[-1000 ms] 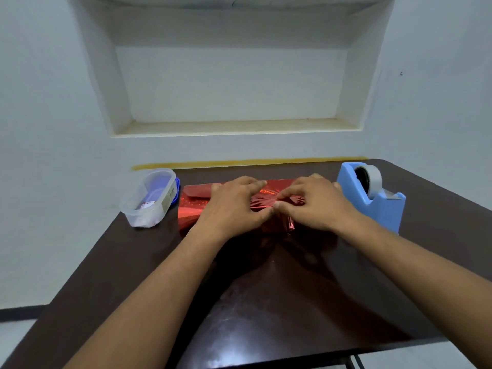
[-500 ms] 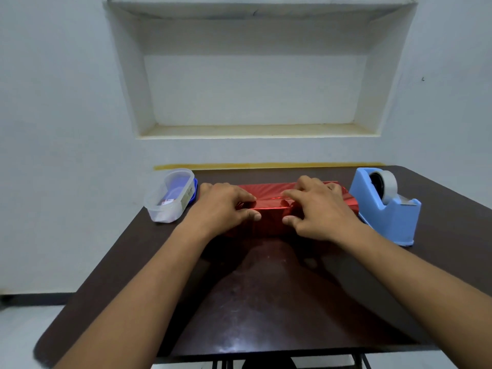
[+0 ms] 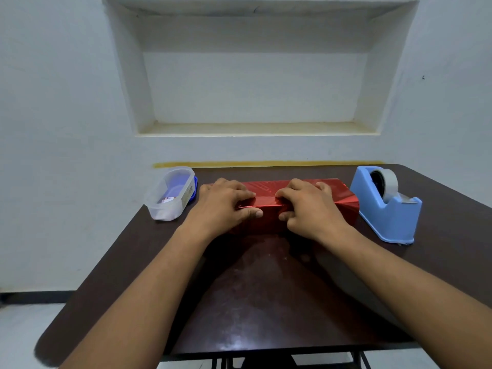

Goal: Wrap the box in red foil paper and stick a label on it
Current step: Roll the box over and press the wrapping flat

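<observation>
Box wrapped in shiny red foil paper (image 3: 266,191) sits lengthwise across the far middle of the dark brown table (image 3: 266,288), between a clear plastic tub with a blue lid under it (image 3: 171,194) on the left and a light blue tape dispenser with a white roll (image 3: 386,203) on the right. Both are just beside the box ends, not touching as far as I can see.

Both hands are on top of it. The left hand (image 3: 223,206) lies over the left half, fingers curled over the top and thumb hooked on the near face, so it's gripping the foil along the front edge. The right hand (image 3: 311,206) does the same on the right half, fingertips bent down, pinching the foil where the seam seems to run along the top.

My guess is they're holding the overlap shut before taping. What could go wrong: foil is springy and slippery, so the moment one hand lets go to grab tape, the seam could pop open or slide loose. Pressing too hard could also crease or tear it. The right end already looks folded into a point; the left end is hidden by the hand, can't tell. No label on it that I can see.
</observation>
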